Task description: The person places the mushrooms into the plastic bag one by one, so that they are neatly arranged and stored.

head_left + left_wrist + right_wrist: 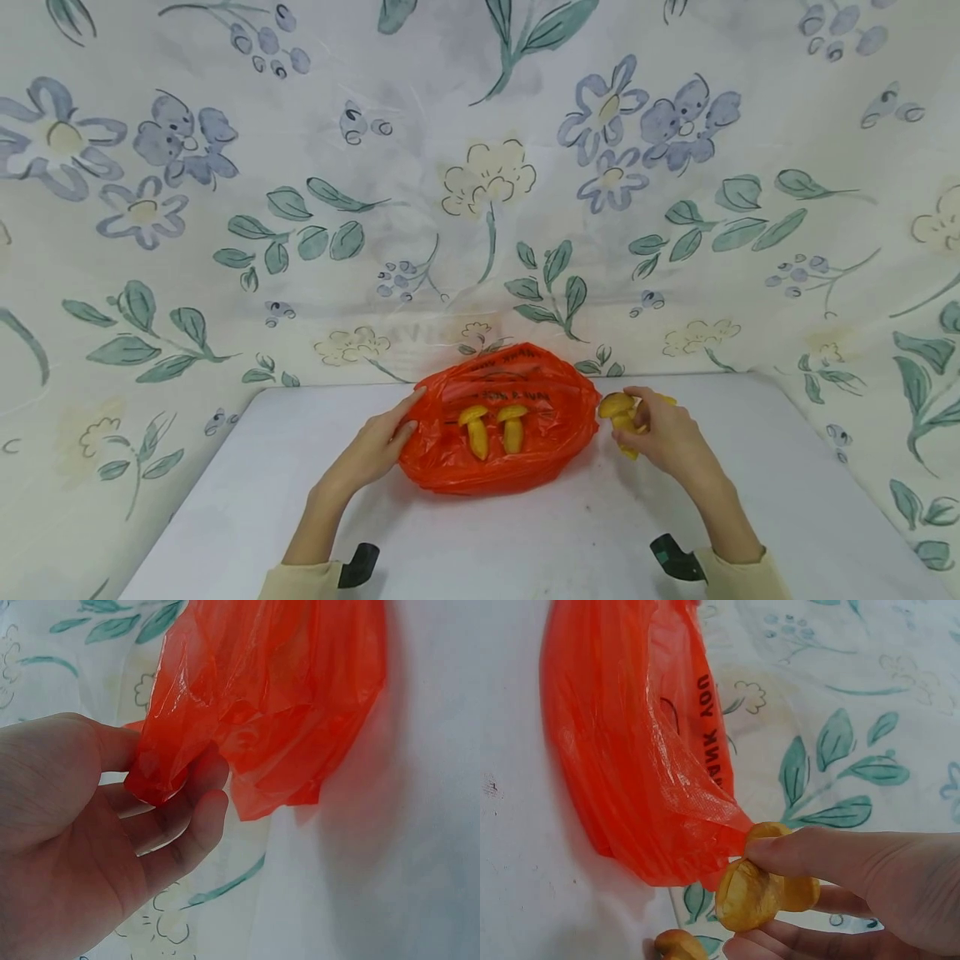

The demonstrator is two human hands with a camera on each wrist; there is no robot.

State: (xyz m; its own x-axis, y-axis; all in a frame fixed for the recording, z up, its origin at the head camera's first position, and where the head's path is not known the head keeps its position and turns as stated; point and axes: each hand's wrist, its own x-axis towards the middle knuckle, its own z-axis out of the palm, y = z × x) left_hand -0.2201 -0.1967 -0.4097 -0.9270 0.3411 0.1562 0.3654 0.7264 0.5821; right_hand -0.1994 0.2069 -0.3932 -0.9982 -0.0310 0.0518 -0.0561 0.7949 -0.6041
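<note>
An open red plastic bag (495, 477) with dark printing lies on the table, and two yellow mushrooms (477, 435) are seen side by side within its mouth. At the bag's left edge, my left hand (381, 442) pinches the red film between thumb and fingers. To the right of the bag, my right hand (667, 429) holds a yellow mushroom (746, 896) with thumb and fingers, close to the bag's edge. Another yellow piece (769, 829) shows by the right thumb; whether it is a separate mushroom I cannot tell.
A further yellow mushroom (681, 945) lies on the white table (525, 550) below the right hand, partly cut off in the right wrist view. Floral cloth (480, 108) hangs behind the table and along both its sides.
</note>
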